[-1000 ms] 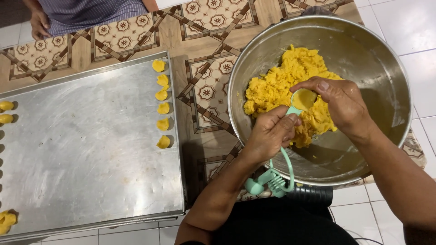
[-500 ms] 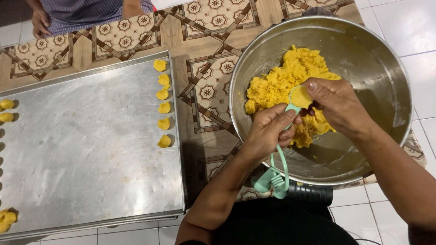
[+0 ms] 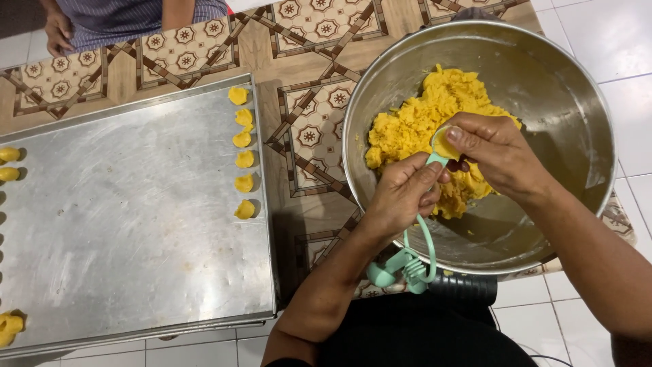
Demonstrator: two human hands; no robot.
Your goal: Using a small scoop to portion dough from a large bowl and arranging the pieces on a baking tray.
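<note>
A steel baking tray (image 3: 136, 231) fills the nine o'clock side, six dough pieces (image 3: 242, 151) lining its right edge. At two o'clock a steel bowl (image 3: 543, 81) holds yellow dough (image 3: 421, 122). Over it, the left hand (image 3: 401, 197) is wrapped tight around a mint-green scoop (image 3: 435, 160), while the right hand (image 3: 499, 153) presses its thumb on the dough in the scoop's cup, fingers curled.

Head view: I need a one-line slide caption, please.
Left hand holds a mint measuring spoon while right hand presses yellow dough into it over a steel bowl.
</note>
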